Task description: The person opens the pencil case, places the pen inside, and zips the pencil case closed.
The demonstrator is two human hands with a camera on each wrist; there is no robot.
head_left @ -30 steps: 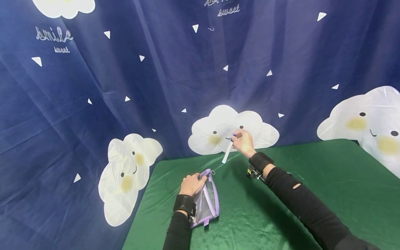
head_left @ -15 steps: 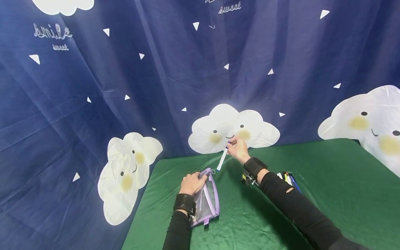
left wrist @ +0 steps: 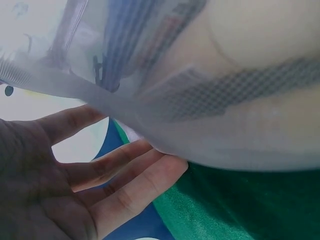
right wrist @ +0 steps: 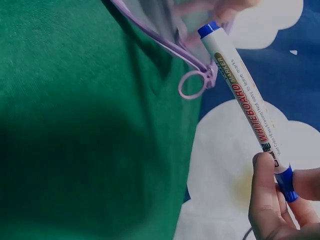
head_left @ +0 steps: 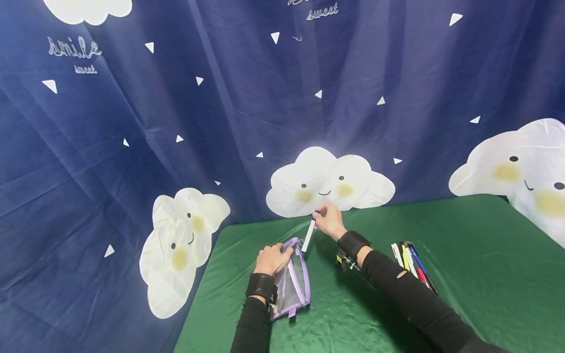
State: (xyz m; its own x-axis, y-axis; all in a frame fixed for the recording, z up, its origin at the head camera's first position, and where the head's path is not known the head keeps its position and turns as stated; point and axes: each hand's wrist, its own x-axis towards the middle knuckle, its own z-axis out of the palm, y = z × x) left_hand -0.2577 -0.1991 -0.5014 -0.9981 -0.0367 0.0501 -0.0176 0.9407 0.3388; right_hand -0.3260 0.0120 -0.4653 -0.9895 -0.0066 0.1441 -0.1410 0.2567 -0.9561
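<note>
A translucent pencil pouch (head_left: 289, 282) with lilac trim and a zip lies at the left of the green surface. My left hand (head_left: 270, 260) holds its far end; in the left wrist view the fingers (left wrist: 145, 182) touch the pouch's see-through side (left wrist: 165, 135). My right hand (head_left: 328, 219) pinches a white whiteboard marker (head_left: 309, 235) by its blue cap. The marker's blue lower end is beside the pouch's zip ring (right wrist: 192, 85) in the right wrist view. Whether the tip touches the pouch, I cannot tell.
Several pens and markers (head_left: 412, 264) lie together at the right, partly behind the right sleeve (head_left: 410, 289). Green cloth (head_left: 481, 245) covers the table. A navy curtain with white clouds (head_left: 330, 184) hangs behind it.
My right hand has brought the marker down and leftward to the pouch's far end. The pens at the right have come out from behind the sleeve. The left hand stays put.
</note>
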